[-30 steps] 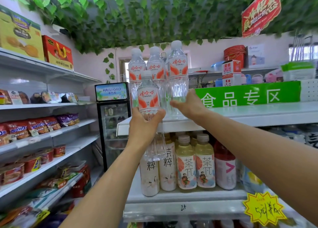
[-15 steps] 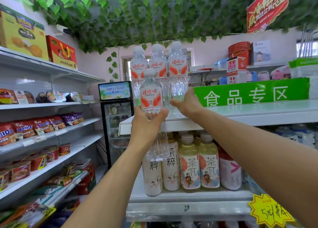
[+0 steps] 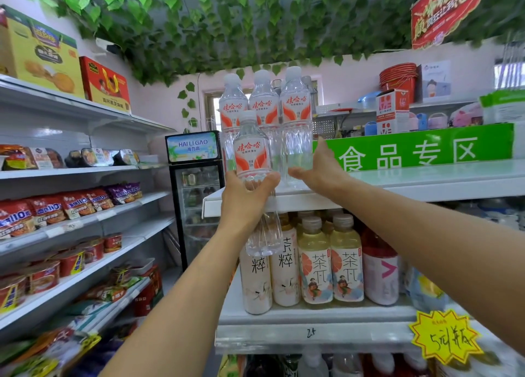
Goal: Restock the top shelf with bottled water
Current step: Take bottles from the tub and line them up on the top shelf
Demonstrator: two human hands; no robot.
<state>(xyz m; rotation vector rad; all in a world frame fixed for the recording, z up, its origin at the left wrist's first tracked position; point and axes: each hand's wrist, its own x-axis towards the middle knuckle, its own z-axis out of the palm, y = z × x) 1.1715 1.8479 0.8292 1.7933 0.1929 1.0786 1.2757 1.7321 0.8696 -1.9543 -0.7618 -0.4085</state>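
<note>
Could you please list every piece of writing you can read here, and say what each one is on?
"HAI LI GAO 海力高": fridge sign
"食品专区": green banner
"娃哈哈": water bottle labels
"茶π": tea bottles
"粹": pale bottles
"25": shelf edge
"5元/瓶": yellow star tag
Red hanging sign, snack packs and boxes: too blurred.

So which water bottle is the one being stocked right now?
Find the white top shelf under the green sign. Three water bottles stand at its left end. The held bottle is in front, lower, gripped by the left hand, its base below the shelf edge.
</note>
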